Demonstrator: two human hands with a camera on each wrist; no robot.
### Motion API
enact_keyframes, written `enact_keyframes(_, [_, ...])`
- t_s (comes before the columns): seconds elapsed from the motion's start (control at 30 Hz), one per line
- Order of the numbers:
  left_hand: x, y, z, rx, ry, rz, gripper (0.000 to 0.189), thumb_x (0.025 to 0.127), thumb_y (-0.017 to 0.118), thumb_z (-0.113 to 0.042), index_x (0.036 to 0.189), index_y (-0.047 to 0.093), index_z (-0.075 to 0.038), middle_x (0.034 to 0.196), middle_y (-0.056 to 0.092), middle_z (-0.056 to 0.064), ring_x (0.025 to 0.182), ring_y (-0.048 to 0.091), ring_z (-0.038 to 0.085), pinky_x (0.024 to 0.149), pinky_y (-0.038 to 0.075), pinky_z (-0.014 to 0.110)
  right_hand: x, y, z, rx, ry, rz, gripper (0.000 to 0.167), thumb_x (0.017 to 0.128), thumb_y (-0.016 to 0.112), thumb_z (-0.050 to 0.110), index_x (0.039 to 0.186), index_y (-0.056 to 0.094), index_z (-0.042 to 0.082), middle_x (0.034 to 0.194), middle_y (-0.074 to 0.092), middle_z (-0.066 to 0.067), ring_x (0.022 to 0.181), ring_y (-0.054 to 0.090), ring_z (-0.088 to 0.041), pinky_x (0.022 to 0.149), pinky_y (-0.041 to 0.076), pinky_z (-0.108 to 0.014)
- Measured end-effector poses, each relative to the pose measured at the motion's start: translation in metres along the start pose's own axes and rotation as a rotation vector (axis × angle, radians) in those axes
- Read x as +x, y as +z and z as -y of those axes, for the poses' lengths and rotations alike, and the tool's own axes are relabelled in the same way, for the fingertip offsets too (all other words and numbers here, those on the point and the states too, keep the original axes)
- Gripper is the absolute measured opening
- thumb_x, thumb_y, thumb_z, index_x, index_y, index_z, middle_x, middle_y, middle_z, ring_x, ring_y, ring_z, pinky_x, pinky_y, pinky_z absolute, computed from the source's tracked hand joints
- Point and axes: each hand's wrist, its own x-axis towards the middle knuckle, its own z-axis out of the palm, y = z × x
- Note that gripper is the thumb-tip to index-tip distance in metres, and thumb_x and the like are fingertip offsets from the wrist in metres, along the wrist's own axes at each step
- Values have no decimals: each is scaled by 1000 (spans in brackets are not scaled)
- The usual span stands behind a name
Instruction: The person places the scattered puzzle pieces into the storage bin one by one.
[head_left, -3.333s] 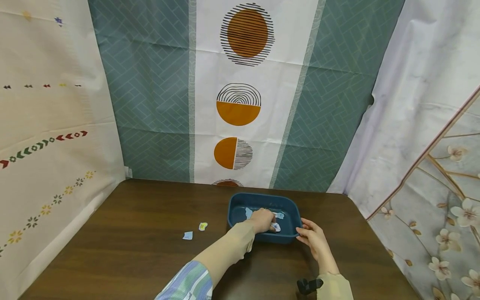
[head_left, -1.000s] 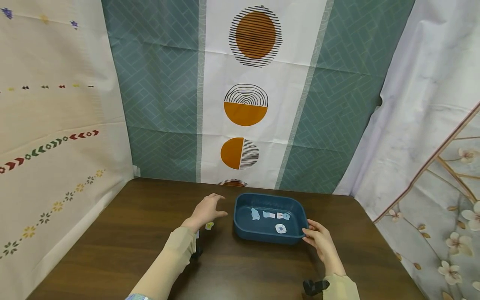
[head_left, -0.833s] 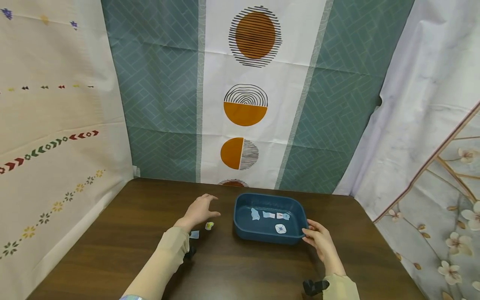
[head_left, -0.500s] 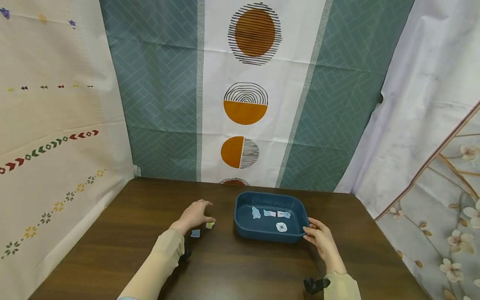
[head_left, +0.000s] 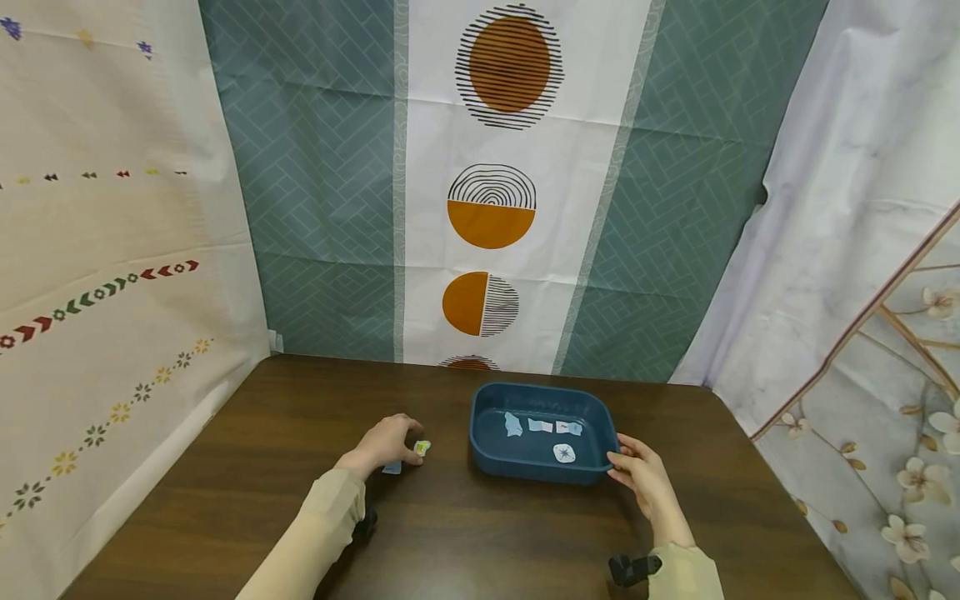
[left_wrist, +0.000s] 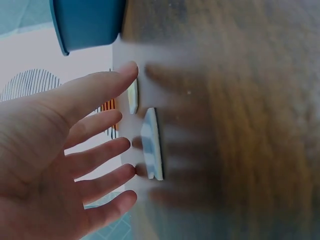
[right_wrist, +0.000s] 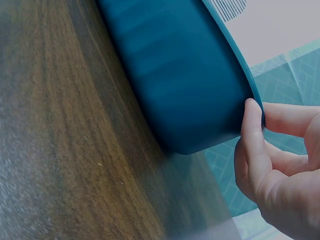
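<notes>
The head view is showing the left hand (head_left: pixel 382 444) low over the table (head_left: pixel 465 533), its thumb beside the yellow-green piece (head_left: pixel 422 447), and is leaving finger spacing unclear; the left wrist view is showing the fingers spreading wide, with the piece lying between the tips of thumb and index finger. Whether they are touching it, the pictures are not making clear. The head view is partly hiding the blue piece (head_left: pixel 392 467) behind the hand; the left wrist view is exposing its thin edge beyond the fingertips. The right wrist view is showing the right hand (head_left: pixel 645 479) pinching the rim of the blue tub (head_left: pixel 536 472) at its near right corner, while the outer wall is hiding the tub's contents. From above, three pale blue pieces (head_left: pixel 540 425) are lying along the tub's back half and a white piece (head_left: pixel 564 452) is lying nearer the front. A patterned cloth (head_left: pixel 322 167) is hanging behind the table. The yellow-green piece is lying left of the tub; in the left wrist view its visible edge is running up and down, roughly parallel to the blue piece. The tub's long axis is running left to right.
</notes>
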Motion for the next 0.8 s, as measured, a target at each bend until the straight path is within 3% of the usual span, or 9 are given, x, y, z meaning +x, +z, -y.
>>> enact_keyframes(0.57, [-3, 7, 1, -8, 14, -62, 24, 73, 86, -17, 94, 77, -12, 123, 65, 14, 115, 59, 39, 91, 51, 52, 1, 0, -1, 2, 1, -5, 59, 95, 57, 1, 146, 29, -12, 96, 45, -3, 76, 60, -6, 70, 55, -16])
enact_keyframes(0.8, [-4, 9, 3, 13, 17, -73, 23, 75, 85, -18, 95, 76, -13, 118, 66, 11, 112, 60, 37, 89, 52, 50, 1, 0, -3, 1, -5, -7, 60, 94, 57, 1, 146, 30, -12, 97, 45, -3, 75, 61, -6, 70, 55, -16])
